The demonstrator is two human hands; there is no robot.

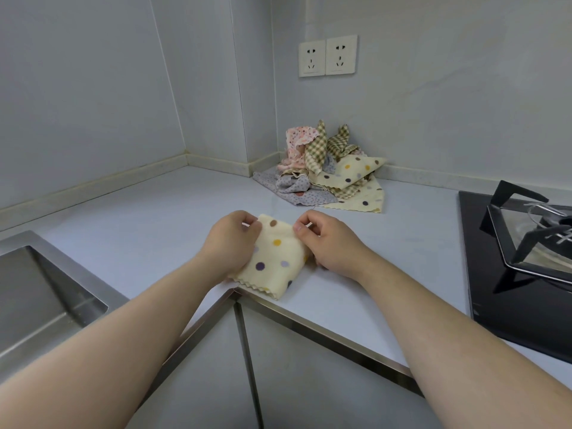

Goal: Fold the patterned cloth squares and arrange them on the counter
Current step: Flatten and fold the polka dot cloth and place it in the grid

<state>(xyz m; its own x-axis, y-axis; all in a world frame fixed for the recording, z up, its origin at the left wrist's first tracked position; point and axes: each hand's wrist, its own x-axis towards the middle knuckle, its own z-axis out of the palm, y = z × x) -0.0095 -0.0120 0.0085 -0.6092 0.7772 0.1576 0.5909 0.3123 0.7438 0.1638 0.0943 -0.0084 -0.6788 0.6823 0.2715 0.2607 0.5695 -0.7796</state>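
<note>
A cream cloth square with coloured polka dots lies folded on the grey counter, its zigzag edge at the counter's inner front corner. My left hand pinches its far left corner and rests along its left side. My right hand pinches the far right corner. A heap of unfolded cloths sits in the back corner against the wall: pink floral, green check, grey dotted and cream polka-dot pieces, some hidden under others.
A steel sink is set into the counter at the left. A black gas hob with a pan support fills the right side. Two wall sockets sit above the heap. Cabinet doors lie below the counter edge.
</note>
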